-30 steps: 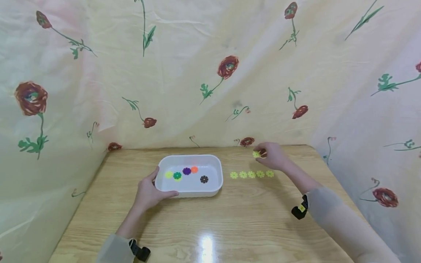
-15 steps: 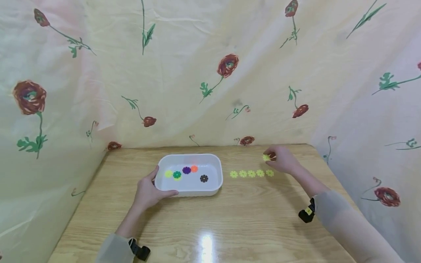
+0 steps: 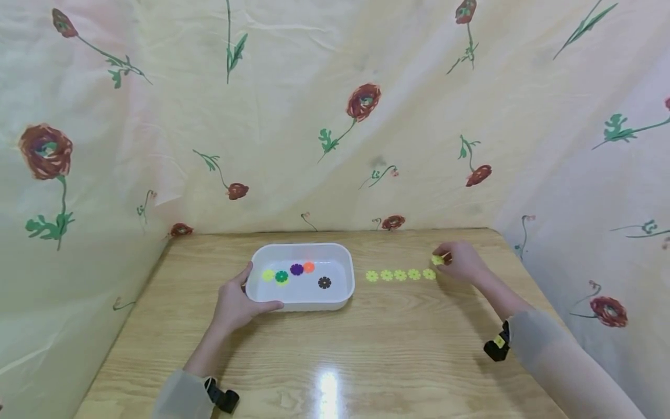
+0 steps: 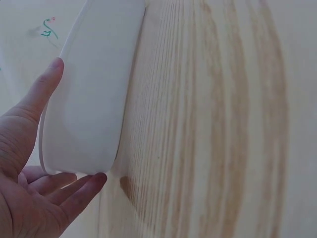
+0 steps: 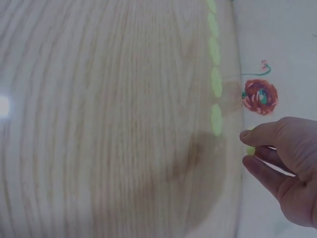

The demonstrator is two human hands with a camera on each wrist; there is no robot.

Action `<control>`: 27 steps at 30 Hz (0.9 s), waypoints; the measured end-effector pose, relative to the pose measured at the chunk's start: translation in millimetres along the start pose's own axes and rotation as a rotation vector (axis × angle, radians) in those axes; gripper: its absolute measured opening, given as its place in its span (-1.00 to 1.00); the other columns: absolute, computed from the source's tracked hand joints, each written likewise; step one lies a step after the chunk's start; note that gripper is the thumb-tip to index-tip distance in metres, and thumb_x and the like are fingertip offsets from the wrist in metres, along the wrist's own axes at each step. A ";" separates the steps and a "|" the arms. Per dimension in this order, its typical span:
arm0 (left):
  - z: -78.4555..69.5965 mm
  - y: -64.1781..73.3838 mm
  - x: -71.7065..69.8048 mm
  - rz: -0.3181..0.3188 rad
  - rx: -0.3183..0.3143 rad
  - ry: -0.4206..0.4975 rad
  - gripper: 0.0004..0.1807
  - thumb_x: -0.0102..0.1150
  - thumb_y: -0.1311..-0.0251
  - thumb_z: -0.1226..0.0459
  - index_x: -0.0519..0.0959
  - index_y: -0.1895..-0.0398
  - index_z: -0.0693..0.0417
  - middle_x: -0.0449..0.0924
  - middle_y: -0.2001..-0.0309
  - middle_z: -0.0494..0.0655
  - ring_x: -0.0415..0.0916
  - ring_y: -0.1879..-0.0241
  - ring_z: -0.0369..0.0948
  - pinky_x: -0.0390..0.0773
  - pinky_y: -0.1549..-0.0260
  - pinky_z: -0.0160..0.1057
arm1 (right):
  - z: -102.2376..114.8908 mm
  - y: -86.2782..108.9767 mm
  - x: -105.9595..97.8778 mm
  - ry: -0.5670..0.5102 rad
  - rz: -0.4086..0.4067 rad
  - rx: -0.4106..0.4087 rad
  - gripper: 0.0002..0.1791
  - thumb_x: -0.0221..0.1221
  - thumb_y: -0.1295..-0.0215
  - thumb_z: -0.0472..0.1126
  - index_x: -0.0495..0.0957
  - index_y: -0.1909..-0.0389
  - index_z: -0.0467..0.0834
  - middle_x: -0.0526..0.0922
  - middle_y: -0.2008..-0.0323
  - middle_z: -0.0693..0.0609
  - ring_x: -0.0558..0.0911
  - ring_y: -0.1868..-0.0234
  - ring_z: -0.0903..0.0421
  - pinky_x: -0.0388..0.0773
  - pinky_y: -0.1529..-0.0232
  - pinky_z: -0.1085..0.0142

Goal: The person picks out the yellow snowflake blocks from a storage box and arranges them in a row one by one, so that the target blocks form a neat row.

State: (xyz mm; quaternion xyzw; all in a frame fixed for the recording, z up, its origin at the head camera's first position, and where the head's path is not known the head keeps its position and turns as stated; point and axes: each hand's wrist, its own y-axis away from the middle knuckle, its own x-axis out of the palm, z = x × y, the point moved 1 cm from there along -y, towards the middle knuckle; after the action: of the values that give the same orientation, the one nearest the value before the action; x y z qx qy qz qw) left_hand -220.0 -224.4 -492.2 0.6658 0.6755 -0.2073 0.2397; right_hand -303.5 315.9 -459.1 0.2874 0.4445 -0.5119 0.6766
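At its left end a white plastic tub [image 3: 314, 306] is gripped by my left hand [image 3: 235, 302], thumb along the near wall and fingers around the end. Inside lie several flower-shaped plastic discs: a black one [image 3: 324, 283], a purple one [image 3: 296, 269], an orange one [image 3: 309, 267], a green one [image 3: 281, 276] and yellow ones. My right hand [image 3: 462, 263] pinches a yellow flower disc [image 3: 437, 260] between thumb and fingers, just above the table. It hovers beside the right end of a straight row of several yellow flower discs [image 3: 400, 275].
The wooden table [image 3: 324, 343] runs back to a flower-printed cloth [image 3: 293, 116], which also rises on both sides. A bright light reflection [image 3: 328, 387] shows at the table's front.
My right hand has moved right and toward me with the yellow flower disc, past the row's right end. My left hand keeps its grip on the tub.
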 end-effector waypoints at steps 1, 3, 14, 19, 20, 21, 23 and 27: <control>-0.3 0.0 0.0 0.001 -0.002 0.001 0.42 0.76 0.14 -0.11 0.08 -0.70 0.21 0.17 -0.66 0.24 0.26 -0.60 0.17 0.36 -0.52 0.16 | -1.3 1.5 0.0 -0.002 0.006 0.006 -0.71 0.41 -0.22 -0.41 0.71 0.06 -0.46 0.78 0.09 -0.39 0.79 0.16 -0.26 0.75 0.09 -0.11; -1.1 -0.1 -0.1 0.005 -0.005 0.003 0.42 0.75 0.13 -0.11 0.07 -0.70 0.20 0.17 -0.66 0.24 0.26 -0.59 0.17 0.36 -0.52 0.17 | -3.9 4.3 0.0 -0.001 0.018 0.031 -0.70 0.40 -0.23 -0.41 0.70 0.04 -0.46 0.78 0.08 -0.39 0.78 0.15 -0.27 0.74 0.07 -0.13; -4.3 -1.9 -1.4 0.012 -0.008 0.010 0.40 0.75 0.11 -0.07 0.06 -0.71 0.20 0.16 -0.66 0.25 0.27 -0.58 0.17 0.37 -0.51 0.16 | -12.0 13.7 6.2 0.040 0.041 0.044 -0.70 0.38 -0.18 -0.39 0.71 0.07 -0.43 0.79 0.17 -0.33 0.77 0.20 -0.20 0.74 0.10 -0.09; -4.5 -1.4 -1.1 0.015 -0.007 -0.001 0.40 0.75 0.11 -0.07 0.06 -0.71 0.20 0.16 -0.66 0.25 0.24 -0.60 0.17 0.34 -0.53 0.16 | -15.5 16.3 10.0 0.073 0.029 0.032 -0.73 0.39 -0.17 -0.38 0.73 0.12 -0.41 0.80 0.28 -0.25 0.76 0.27 -0.11 0.73 0.16 -0.03; -4.6 -1.1 -1.2 0.017 -0.009 -0.005 0.41 0.74 0.10 -0.08 0.05 -0.71 0.20 0.16 -0.66 0.26 0.24 -0.60 0.18 0.33 -0.53 0.17 | -16.2 16.4 10.8 0.077 0.026 0.034 -0.74 0.39 -0.17 -0.37 0.74 0.12 -0.41 0.80 0.29 -0.24 0.76 0.27 -0.10 0.73 0.17 -0.03; -4.5 -1.1 -1.3 0.018 -0.011 -0.006 0.41 0.74 0.10 -0.09 0.05 -0.71 0.20 0.16 -0.66 0.26 0.25 -0.60 0.18 0.34 -0.53 0.17 | -16.8 16.5 11.6 0.081 0.025 0.034 -0.74 0.39 -0.18 -0.37 0.74 0.13 -0.41 0.80 0.30 -0.23 0.76 0.28 -0.09 0.72 0.17 -0.03; -4.7 -0.4 -1.4 0.018 -0.012 -0.007 0.41 0.74 0.10 -0.09 0.06 -0.71 0.20 0.17 -0.66 0.27 0.26 -0.58 0.18 0.35 -0.52 0.17 | -17.6 16.7 13.0 0.088 0.024 0.041 -0.75 0.39 -0.19 -0.36 0.74 0.13 -0.40 0.80 0.31 -0.22 0.75 0.28 -0.08 0.72 0.18 -0.02; -4.0 0.9 -0.8 0.020 -0.016 -0.005 0.40 0.74 0.09 -0.10 0.06 -0.71 0.20 0.19 -0.65 0.27 0.29 -0.56 0.18 0.37 -0.51 0.18 | -17.8 17.4 14.1 0.098 0.032 0.048 -0.76 0.41 -0.20 -0.34 0.75 0.14 -0.38 0.79 0.33 -0.19 0.72 0.30 -0.04 0.70 0.21 0.01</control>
State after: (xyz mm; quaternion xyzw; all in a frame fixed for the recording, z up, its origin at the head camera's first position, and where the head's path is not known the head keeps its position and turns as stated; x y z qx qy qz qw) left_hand -219.3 -222.7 -488.5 0.6700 0.6700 -0.2012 0.2485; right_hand -291.3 330.1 -480.7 0.3352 0.4600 -0.4968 0.6552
